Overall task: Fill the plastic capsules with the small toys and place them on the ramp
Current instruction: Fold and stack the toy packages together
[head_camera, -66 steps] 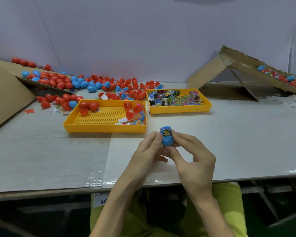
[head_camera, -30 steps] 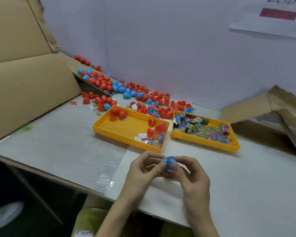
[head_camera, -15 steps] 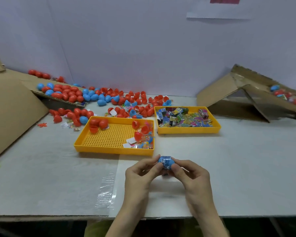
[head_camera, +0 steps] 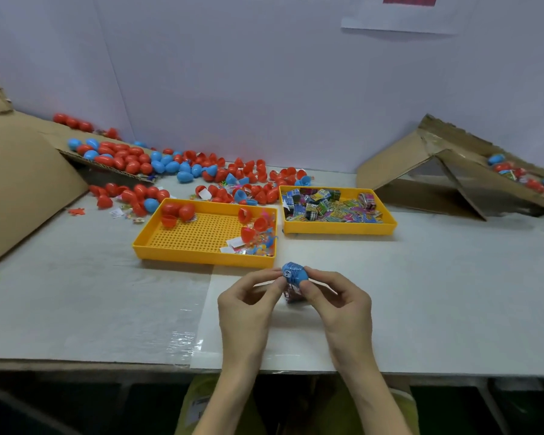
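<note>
At the table's near edge, a person's left hand (head_camera: 248,296) and right hand (head_camera: 336,301) pinch a blue egg-shaped plastic capsule (head_camera: 293,273) between thumbs and fingertips, just above the grey tabletop (head_camera: 437,293). A printed wrapper (head_camera: 293,295) shows just beneath it. Beyond sit a perforated yellow plastic tray (head_camera: 201,257) holding red shells and a second yellow tray (head_camera: 339,229) of bright toy packets. The brown cardboard ramp (head_camera: 474,152) rises far right, so the right hand looks nearer for the drop.
</note>
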